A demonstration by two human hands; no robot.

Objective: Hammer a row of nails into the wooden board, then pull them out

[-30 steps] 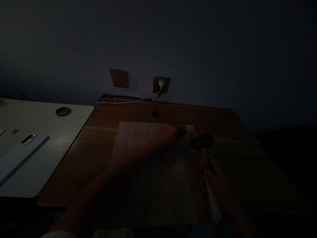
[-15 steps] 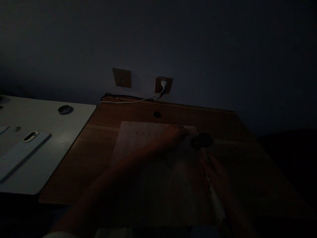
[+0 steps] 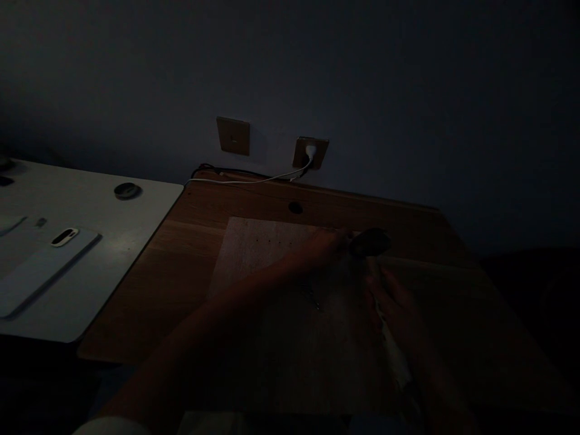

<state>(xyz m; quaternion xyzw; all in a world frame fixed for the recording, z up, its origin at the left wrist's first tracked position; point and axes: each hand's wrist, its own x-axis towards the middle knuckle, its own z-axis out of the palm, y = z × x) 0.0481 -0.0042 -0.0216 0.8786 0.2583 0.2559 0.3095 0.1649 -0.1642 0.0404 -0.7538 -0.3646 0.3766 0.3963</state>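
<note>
In the dim head view, a pale wooden board [image 3: 244, 254] lies on the brown table. My left hand [image 3: 324, 244] is closed near the board's far right corner, fingertips pinched together; what they hold is too dark to make out. My right hand [image 3: 396, 305] grips the light handle of a hammer [image 3: 370, 243]. Its dark head hangs just right of my left fingertips. Several small dark dots [image 3: 269, 241] run in a row along the board's far edge. A small heap of thin, shiny pieces, perhaps nails [image 3: 312, 299], lies below my left wrist.
On the left stands a white table [image 3: 149, 205] carrying a phone [image 3: 54, 266] and a small round dish [image 3: 127, 191]. A white cable [image 3: 244, 181] runs along the wall to a socket [image 3: 310, 153]. The brown table [image 3: 181, 254] has a round dark spot [image 3: 295, 207] near the wall.
The hammer head has come slightly up and left, closer to my left fingertips. My left hand stays at the same part of the board. The whole view has shifted a little.
</note>
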